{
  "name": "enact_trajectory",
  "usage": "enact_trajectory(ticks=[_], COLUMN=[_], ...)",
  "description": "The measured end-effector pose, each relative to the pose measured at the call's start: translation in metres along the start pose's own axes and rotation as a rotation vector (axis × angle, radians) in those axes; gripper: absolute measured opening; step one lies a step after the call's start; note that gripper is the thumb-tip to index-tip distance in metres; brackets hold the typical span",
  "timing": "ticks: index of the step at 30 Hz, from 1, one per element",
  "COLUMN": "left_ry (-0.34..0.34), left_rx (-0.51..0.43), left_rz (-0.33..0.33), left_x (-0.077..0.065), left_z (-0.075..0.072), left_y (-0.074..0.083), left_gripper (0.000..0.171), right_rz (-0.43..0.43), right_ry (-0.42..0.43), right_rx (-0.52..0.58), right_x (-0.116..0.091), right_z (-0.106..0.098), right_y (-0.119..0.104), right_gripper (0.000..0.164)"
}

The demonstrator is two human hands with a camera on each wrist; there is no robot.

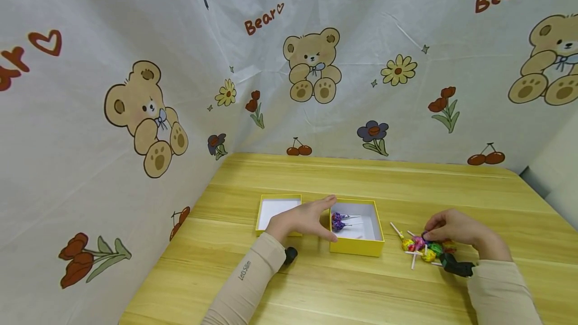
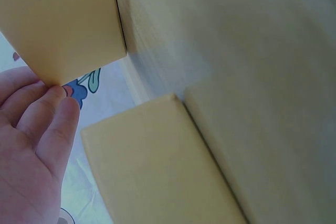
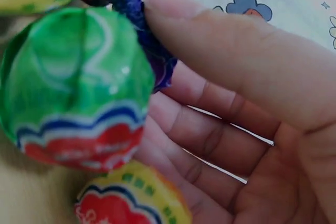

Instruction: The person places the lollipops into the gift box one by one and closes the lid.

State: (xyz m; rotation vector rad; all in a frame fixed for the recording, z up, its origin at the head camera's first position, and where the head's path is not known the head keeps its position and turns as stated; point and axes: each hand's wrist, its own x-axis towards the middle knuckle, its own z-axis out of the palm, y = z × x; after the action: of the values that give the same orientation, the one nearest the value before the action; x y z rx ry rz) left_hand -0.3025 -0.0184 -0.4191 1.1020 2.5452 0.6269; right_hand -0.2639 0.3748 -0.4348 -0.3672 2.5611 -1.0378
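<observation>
My left hand (image 1: 309,217) spans the left end of a yellow open box (image 1: 358,247), thumb at its near corner and fingers at the far one. The left wrist view shows its fingertips touching the box's yellow wall (image 2: 63,24). Purple-wrapped lollipops (image 1: 337,222) lie inside the box, sticks pointing right. Over a small pile of lollipops at the right, my right hand (image 1: 460,229) pinches a purple-wrapped lollipop (image 3: 131,9) between thumb and fingers. A green lollipop (image 3: 79,87) and a yellow one (image 3: 136,198) are close to that hand.
Left of the box lies a shallow yellow lid (image 1: 277,209) with a white inside, partly behind my left hand. The wooden table (image 1: 316,290) meets a bear-printed cloth (image 1: 271,129) at the back and left. Black wrist gear (image 1: 457,266) hangs beside the pile.
</observation>
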Motion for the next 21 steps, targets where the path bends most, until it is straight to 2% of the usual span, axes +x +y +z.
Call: enact_trajectory(ticks=[8,21], left_ry=[0.001,-0.003], left_rx=[-0.005,-0.011], left_rz=[-0.001,-0.004], left_x=[0.0004,-0.0005], left_z=[0.0000,-0.0005], left_y=[-0.0005,0.0002], left_gripper=[0.103,0.102], right_rz=[0.043,0.012], right_ry=[-0.004,0.000], right_rx=[0.021,0.106], right_x=[0.0026,0.0014], right_z=[0.0019,-0.0017], right_y=[-0.0004,-0.0015], right_gripper=[0.034,0.032])
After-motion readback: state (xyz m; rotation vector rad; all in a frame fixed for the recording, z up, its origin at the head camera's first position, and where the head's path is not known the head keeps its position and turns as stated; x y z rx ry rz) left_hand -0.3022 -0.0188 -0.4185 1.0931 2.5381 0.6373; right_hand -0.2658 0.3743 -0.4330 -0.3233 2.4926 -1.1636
